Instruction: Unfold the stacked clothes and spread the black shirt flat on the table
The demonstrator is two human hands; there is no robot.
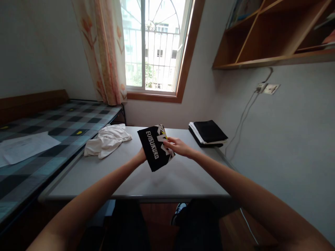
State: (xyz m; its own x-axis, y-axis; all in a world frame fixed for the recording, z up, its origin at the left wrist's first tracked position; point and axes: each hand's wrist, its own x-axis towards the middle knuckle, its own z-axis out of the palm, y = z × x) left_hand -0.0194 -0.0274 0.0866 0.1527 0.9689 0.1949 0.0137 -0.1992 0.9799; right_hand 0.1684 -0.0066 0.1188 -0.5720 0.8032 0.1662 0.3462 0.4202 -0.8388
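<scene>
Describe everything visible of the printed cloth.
The printed cloth is black, apparently fabric, folded into a flat, squarish packet. White lettering, seemingly EVISUKURO, runs beside larger white print with some yellow. It is held tilted above the table, the left hand mostly hidden behind it, the right hand gripping its right side.

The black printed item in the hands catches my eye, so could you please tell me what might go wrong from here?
The black printed item is held tilted, with the right hand at one side and the left hand mostly hidden behind, so it might slip. The folded stack sits by the right edge of the table and could slide off if bumped.
</scene>
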